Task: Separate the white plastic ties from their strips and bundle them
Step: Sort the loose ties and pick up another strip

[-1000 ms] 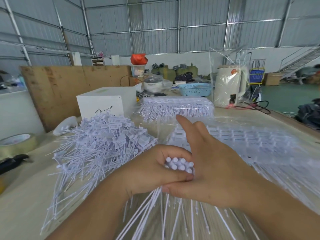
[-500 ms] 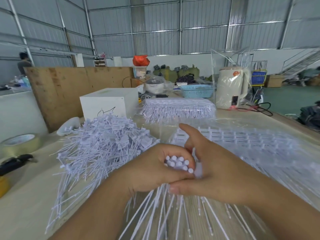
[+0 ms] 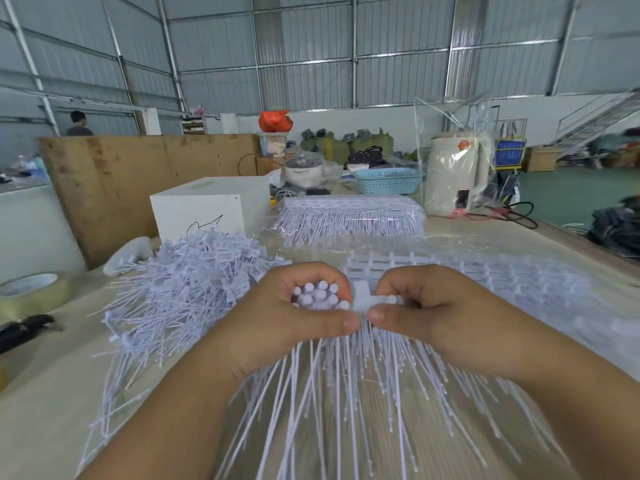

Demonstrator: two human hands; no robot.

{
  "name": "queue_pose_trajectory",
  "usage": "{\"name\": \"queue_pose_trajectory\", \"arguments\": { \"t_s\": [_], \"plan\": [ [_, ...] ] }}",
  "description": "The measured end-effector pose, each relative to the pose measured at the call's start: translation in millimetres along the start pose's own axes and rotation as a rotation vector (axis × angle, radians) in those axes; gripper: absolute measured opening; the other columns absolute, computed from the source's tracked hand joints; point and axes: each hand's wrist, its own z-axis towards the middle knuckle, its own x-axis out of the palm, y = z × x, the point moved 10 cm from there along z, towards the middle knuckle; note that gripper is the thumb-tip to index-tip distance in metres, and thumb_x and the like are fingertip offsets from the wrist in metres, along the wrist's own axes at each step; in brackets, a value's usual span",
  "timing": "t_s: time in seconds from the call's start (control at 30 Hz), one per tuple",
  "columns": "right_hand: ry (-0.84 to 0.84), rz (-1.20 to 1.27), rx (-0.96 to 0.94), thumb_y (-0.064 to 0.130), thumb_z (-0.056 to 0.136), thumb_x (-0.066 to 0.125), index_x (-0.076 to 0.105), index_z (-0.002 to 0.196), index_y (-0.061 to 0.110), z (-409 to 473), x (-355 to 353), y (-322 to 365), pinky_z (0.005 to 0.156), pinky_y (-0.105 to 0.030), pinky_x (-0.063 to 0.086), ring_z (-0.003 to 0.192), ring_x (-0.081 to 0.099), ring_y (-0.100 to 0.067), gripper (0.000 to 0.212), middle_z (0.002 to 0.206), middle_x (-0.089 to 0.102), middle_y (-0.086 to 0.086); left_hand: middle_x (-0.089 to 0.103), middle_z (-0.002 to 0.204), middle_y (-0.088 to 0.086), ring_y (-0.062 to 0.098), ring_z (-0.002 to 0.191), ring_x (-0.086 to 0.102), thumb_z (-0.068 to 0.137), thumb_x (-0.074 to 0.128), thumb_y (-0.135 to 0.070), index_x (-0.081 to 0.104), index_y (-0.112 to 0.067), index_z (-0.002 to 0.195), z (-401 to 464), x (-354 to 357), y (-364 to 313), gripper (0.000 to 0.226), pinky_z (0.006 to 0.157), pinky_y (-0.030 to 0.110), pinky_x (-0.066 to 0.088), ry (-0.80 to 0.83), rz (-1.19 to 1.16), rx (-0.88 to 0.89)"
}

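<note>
Snapping ties off a strip at frame centre, bundle (image 3: 320,297) building in the left hand (image 3: 294,320).

Left hand curls round the bundle, heads up, tails fanning to the lower frame. Right hand (image 3: 426,311) pinches the strip end (image 3: 372,301) just beside it, thumbs nearly touching. More strips (image 3: 467,271) lie at right; loose pile (image 3: 187,282) at left, white box (image 3: 211,211) behind. Judgement: hold the pinch close to the joint, twist short, keep the heads level so the bundle stays square.
</note>
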Motion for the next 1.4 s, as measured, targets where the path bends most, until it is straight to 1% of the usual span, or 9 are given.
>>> {"name": "queue_pose_trajectory", "arguments": {
  "t_s": [0.27, 0.47, 0.67, 0.8, 1.03, 1.13, 1.2, 1.3, 1.4],
  "plan": [
    [-0.148, 0.144, -0.038, 0.031, 0.092, 0.062, 0.057, 0.074, 0.014, 1, 0, 2, 0.04, -0.018, 0.022, 0.04, 0.026, -0.005, 0.025, 0.051, 0.034, 0.007, 0.058, 0.066, -0.005, 0.008, 0.061, 0.054, 0.072, 0.079, -0.011, 0.065, -0.015, 0.068, -1, -18, 0, 0.016, 0.06, 0.025, 0.048, -0.351, -0.038, 0.066],
    [-0.061, 0.03, -0.115, 0.029, 0.094, 0.059, 0.057, 0.065, 0.052, 0, 11, 20, 0.043, -0.014, 0.027, 0.041, 0.031, -0.004, 0.037, 0.046, 0.037, 0.015, 0.06, 0.062, -0.003, 0.011, 0.059, 0.056, 0.072, 0.083, -0.012, 0.066, -0.021, 0.064, -3, -16, 4, 0.02, 0.056, 0.027, 0.05, -0.445, -0.069, 0.041],
    [-0.226, 0.03, -0.093, 0.031, 0.093, 0.059, 0.049, 0.067, 0.027, -1, 5, 20, 0.046, -0.013, 0.032, 0.043, 0.039, -0.002, 0.029, 0.048, 0.044, 0.017, 0.06, 0.066, 0.007, 0.016, 0.058, 0.057, 0.081, 0.07, -0.005, 0.064, -0.017, 0.066, -6, -18, 11, 0.021, 0.054, 0.028, 0.054, -0.531, -0.196, -0.037],
    [-0.377, -0.084, -0.108, 0.037, 0.092, 0.058, 0.048, 0.073, 0.031, -4, 2, 29, 0.053, -0.014, 0.036, 0.054, 0.049, 0.001, 0.022, 0.056, 0.053, 0.022, 0.059, 0.062, 0.009, 0.018, 0.053, 0.056, 0.081, 0.065, -0.005, 0.067, -0.021, 0.063, -3, -8, 30, 0.024, 0.05, 0.026, 0.048, -0.545, -0.471, -0.168],
    [-0.434, -0.509, -0.124, 0.044, 0.098, 0.044, 0.03, 0.09, 0.031, -7, 14, 47, 0.054, -0.028, 0.031, 0.065, 0.045, -0.011, 0.021, 0.068, 0.04, 0.014, 0.064, 0.067, 0.008, 0.017, 0.057, 0.059, 0.068, 0.072, -0.017, 0.071, -0.019, 0.071, -4, -20, 45, 0.003, 0.053, 0.023, 0.049, -0.628, -0.422, -0.181],
    [-0.651, -0.48, -0.216, 0.035, 0.096, 0.043, 0.031, 0.082, 0.027, -19, -11, 62, 0.048, -0.03, 0.042, 0.053, 0.056, -0.019, 0.02, 0.064, 0.058, 0.008, 0.057, 0.057, 0.007, 0.019, 0.045, 0.051, 0.068, 0.073, -0.023, 0.073, -0.015, 0.074, -5, -33, 67, 0.01, 0.053, 0.026, 0.041, -0.652, -0.411, -0.325],
    [-0.742, -0.367, -0.28, 0.038, 0.098, 0.049, 0.035, 0.077, 0.026, -28, -32, 63, 0.039, -0.023, 0.035, 0.04, 0.042, -0.006, 0.028, 0.048, 0.042, 0.012, 0.054, 0.049, 0.001, 0.016, 0.039, 0.047, 0.08, 0.07, -0.018, 0.073, -0.015, 0.076, -7, -49, 75, 0.005, 0.047, 0.024, 0.038, -0.682, -0.367, -0.399],
    [-0.516, -0.208, -0.26, 0.045, 0.094, 0.05, 0.041, 0.074, 0.028, -17, -25, 44, 0.04, -0.018, 0.026, 0.04, 0.035, -0.01, 0.028, 0.047, 0.039, 0.006, 0.06, 0.06, -0.001, 0.015, 0.052, 0.054, 0.081, 0.072, -0.016, 0.074, -0.019, 0.075, -8, -63, 60, 0.007, 0.056, 0.025, 0.043, -0.658, -0.189, -0.311],
    [-0.289, -0.113, -0.155, 0.042, 0.09, 0.058, 0.052, 0.083, 0.032, -4, -10, 18, 0.046, -0.024, 0.035, 0.045, 0.042, -0.007, 0.014, 0.059, 0.054, 0.005, 0.061, 0.064, -0.006, 0.007, 0.055, 0.055, 0.078, 0.075, -0.018, 0.074, -0.02, 0.076, 1, -28, 32, 0.003, 0.051, 0.02, 0.043, -0.37, -0.076, -0.162]
  ]
}}
